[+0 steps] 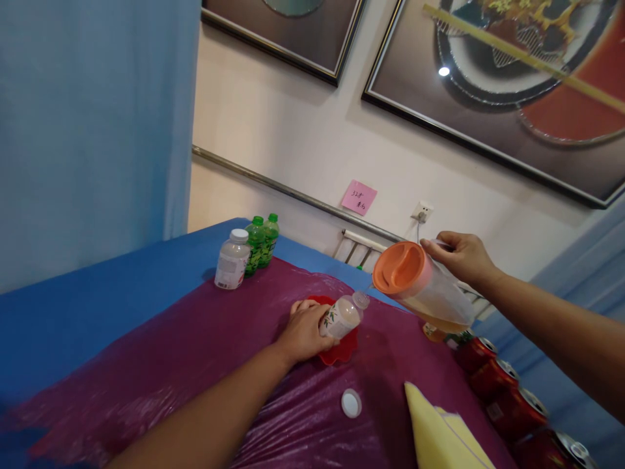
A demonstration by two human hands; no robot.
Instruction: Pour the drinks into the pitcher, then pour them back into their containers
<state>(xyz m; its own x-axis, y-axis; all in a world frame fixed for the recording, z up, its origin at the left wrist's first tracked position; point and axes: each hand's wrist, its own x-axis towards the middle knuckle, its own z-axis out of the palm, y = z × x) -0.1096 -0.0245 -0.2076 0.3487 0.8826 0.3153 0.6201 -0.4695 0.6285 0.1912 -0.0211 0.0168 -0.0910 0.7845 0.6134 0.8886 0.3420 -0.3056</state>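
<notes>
My left hand (305, 331) is closed around a small clear bottle (344, 316) with a leaf-patterned label. The bottle leans to the right, its uncapped mouth pointing towards the pitcher, above a red scalloped dish (342, 352). By its handle, my right hand (463, 257) grips a translucent plastic pitcher (437, 296) with an orange lid (399, 268). Amber liquid lies low in the tilted pitcher, whose spout is close to the bottle's mouth. Whether liquid is running between them I cannot tell. A white cap (351, 404) rests on the purple plastic sheet (195, 352) nearer to me.
A white-capped jar (231, 260) and two green bottles (254, 244) stand at the back left. Several red cans (515, 404) line the right side, beside a yellow cloth (442, 430). Behind the blue-covered table (122, 280) are a wall rail (293, 190) and a socket (422, 212).
</notes>
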